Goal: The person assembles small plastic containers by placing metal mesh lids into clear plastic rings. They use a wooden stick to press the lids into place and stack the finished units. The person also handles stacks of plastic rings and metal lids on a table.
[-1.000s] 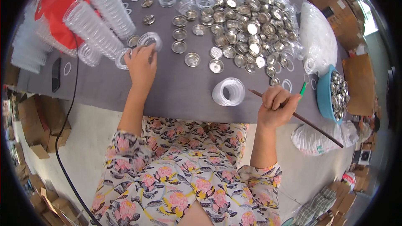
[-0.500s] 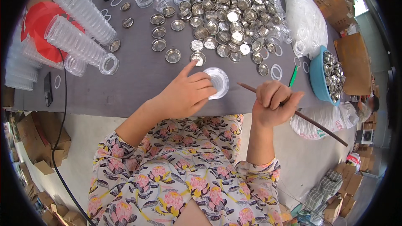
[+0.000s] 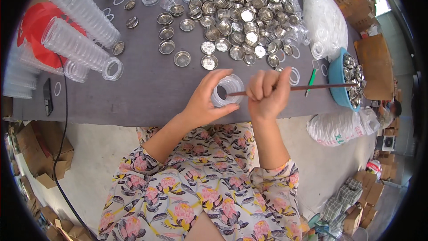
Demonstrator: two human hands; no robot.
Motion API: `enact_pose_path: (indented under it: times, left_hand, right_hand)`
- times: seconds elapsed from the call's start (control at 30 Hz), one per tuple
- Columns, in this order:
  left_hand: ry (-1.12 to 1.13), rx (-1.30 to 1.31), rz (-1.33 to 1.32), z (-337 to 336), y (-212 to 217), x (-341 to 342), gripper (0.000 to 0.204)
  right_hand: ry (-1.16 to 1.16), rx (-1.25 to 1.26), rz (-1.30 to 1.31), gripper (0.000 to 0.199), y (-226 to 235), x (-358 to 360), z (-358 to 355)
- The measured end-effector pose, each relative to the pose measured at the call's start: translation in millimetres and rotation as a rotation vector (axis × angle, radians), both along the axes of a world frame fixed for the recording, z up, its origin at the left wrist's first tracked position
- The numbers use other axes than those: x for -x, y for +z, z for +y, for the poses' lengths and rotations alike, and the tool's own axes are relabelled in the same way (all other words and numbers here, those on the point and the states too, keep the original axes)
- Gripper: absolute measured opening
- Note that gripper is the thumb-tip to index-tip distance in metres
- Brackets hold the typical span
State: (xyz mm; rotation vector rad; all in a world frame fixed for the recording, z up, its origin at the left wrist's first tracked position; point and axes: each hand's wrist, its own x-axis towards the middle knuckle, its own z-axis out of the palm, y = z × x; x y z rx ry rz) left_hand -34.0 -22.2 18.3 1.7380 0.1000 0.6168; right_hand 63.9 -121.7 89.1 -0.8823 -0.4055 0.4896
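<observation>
Close to the table's near edge stands a round clear plastic container (image 3: 238,81), with my left hand (image 3: 206,97) curled around its left side, thumb below and fingers above. A long thin brown stick (image 3: 314,87) is gripped in the closed fist of my right hand (image 3: 269,93). The stick lies nearly level, its left tip over the container's opening and its other end reaching out over the blue basin (image 3: 339,82). Just beyond my left hand sit small round metal tins (image 3: 209,62), some with perforated faces.
A large heap of metal tins (image 3: 249,15) covers the far middle. Stacked clear plastic cups (image 3: 82,9) lean at left near a red bag (image 3: 38,29). A green-handled tool (image 3: 311,78), white rings (image 3: 294,76) and a bag of clear plastic (image 3: 323,18) lie at right. A black cable (image 3: 66,98) hangs at left.
My left hand has drawn back from a metal tin, index finger no longer extended, and now wraps the container. My right hand moved left, bringing the stick's tip to the container and levelling the stick.
</observation>
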Motion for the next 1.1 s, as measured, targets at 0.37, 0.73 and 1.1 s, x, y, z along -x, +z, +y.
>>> enact_pose_path:
  times: [0.37, 0.73, 1.1]
  left_hand:
    - [0.106, -0.170, -0.056, 3.3, -6.7, -1.4, 0.067]
    - [0.147, 0.015, -0.105, -4.0, -21.8, -5.4, 0.091]
    - [0.201, 0.044, -0.076, -11.0, -26.5, -9.0, 0.094]
  right_hand:
    - [-0.174, 0.068, -0.319, 0.062, -1.1, -3.2, 1.9]
    - [0.044, 0.046, -0.084, 0.062, -6.4, 20.1, 5.3]
    - [-0.164, 0.109, -0.170, 0.059, 2.7, -1.7, 33.4]
